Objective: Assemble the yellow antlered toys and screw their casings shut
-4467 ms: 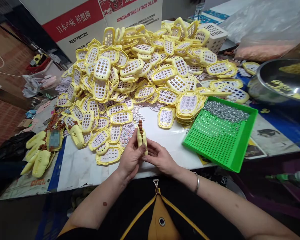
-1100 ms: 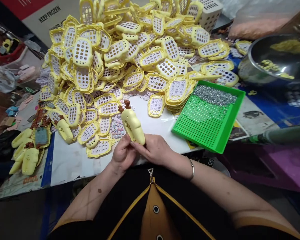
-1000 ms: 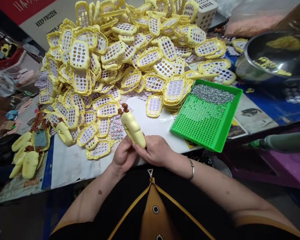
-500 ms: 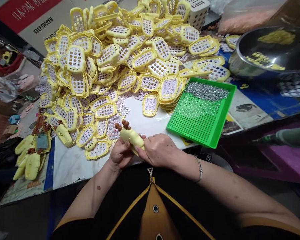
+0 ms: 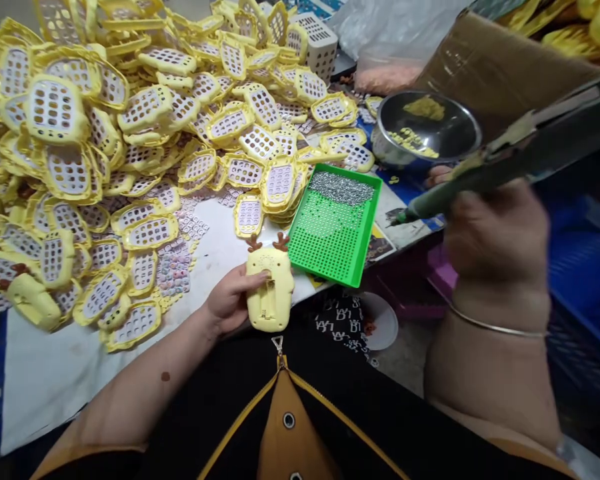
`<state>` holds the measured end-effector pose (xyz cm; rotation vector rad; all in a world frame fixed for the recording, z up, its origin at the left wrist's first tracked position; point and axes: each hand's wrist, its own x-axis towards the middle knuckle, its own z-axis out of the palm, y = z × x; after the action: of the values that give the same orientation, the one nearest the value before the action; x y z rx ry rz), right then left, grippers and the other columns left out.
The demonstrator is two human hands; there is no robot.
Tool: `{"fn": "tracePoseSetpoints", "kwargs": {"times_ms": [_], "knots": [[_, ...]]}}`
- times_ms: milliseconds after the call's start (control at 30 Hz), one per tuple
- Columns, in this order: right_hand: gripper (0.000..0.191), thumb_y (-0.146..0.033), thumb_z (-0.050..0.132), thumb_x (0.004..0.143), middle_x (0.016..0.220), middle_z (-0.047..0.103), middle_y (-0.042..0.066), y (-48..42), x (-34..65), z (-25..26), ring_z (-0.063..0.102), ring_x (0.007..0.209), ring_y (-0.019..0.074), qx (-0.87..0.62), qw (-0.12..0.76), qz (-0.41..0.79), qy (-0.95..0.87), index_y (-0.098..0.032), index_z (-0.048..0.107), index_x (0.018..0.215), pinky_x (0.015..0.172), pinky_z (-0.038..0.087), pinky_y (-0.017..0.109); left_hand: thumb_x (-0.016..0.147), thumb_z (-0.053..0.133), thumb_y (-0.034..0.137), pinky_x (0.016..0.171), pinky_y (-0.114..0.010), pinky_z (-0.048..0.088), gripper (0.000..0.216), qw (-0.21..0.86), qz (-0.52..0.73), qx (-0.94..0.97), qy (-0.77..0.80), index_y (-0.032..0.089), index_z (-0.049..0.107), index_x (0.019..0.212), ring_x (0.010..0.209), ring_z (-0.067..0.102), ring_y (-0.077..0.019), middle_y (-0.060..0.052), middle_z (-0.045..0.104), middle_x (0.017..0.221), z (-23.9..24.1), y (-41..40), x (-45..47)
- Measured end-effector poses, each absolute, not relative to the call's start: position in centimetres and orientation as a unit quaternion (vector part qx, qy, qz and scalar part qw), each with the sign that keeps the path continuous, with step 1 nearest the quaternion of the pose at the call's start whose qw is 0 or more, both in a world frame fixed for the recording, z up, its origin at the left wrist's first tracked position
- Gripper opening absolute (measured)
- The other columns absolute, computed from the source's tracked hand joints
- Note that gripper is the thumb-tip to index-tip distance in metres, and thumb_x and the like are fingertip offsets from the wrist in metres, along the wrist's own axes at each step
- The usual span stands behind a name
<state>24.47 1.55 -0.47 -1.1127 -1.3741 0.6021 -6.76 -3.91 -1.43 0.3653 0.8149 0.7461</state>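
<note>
Heap of keypad frames (image 5: 145, 120) left, screw tray (image 5: 330, 250) right of it, bowl (image 5: 425, 130) behind tray

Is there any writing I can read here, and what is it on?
None can be read.
Black apron: white marks, too blurred to read.
Paper under the green tray: print too small to read.
Yellow toy in the left hand: no legible marks.

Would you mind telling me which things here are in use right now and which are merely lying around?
In use:
- yellow toy body, held by the left hand
- green power screwdriver, gripped by the right hand
- green tray with small silver screws

Lying about:
- pile of yellow keypad covers
- steel bowl
- white basket
</note>
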Motion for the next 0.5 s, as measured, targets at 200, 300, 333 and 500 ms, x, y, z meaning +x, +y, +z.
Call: {"fn": "tracePoseSetpoints", "kwargs": {"times_ms": [200, 300, 333, 500], "knots": [[0.019, -0.027, 0.078, 0.069, 0.068, 0.061, 0.000, 2.2, 21.7, 0.3, 0.059, 0.060, 0.0110, -0.397, 0.658, 0.354, -0.532, -0.021, 0.067, 0.084, 0.059, 0.045, 0.032, 0.071, 0.070, 0.014, 0.070, -0.032, 0.054, 0.025, 0.816, 0.332, 0.164, 0.443, 0.012, 0.065, 0.096, 0.070, 0.067, -0.0187, -0.008, 0.073, 0.082, -1.5, -1.8, -2.6], [0.025, -0.031, 0.072, 0.074, 0.055, 0.053, -0.004, 2.3, 20.0, 0.0, 0.053, 0.047, 0.0116, -0.324, 0.686, 0.368, -0.538, -0.025, 0.064, 0.097, 0.047, 0.043, 0.031, 0.071, 0.070, 0.016, 0.074, -0.035, 0.054, 0.026, 0.807, 0.344, 0.154, 0.455, 0.014, 0.064, 0.096, 0.072, 0.067, -0.0186, -0.006, 0.072, 0.082, -1.4, -1.4, -1.5], [0.026, -0.032, 0.072, 0.074, 0.054, 0.050, -0.005, 2.4, 19.6, -0.4, 0.051, 0.045, 0.0115, -0.314, 0.692, 0.358, -0.543, -0.028, 0.062, 0.098, 0.045, 0.042, 0.031, 0.071, 0.071, 0.017, 0.074, -0.035, 0.054, 0.026, 0.806, 0.341, 0.156, 0.458, 0.014, 0.064, 0.096, 0.072, 0.067, -0.0189, -0.006, 0.072, 0.082, -1.4, -1.3, -1.3], [0.026, -0.046, 0.063, 0.080, 0.057, 0.047, -0.005, 3.6, 18.8, -3.0, 0.051, 0.048, 0.0156, -0.375, 0.637, 0.311, -0.597, -0.035, 0.051, 0.101, 0.050, 0.046, 0.035, 0.072, 0.070, 0.019, 0.070, -0.035, 0.053, 0.030, 0.797, 0.335, 0.170, 0.473, 0.013, 0.061, 0.100, 0.070, 0.067, -0.0194, -0.008, 0.072, 0.082, -1.5, -0.8, -0.8]]}}
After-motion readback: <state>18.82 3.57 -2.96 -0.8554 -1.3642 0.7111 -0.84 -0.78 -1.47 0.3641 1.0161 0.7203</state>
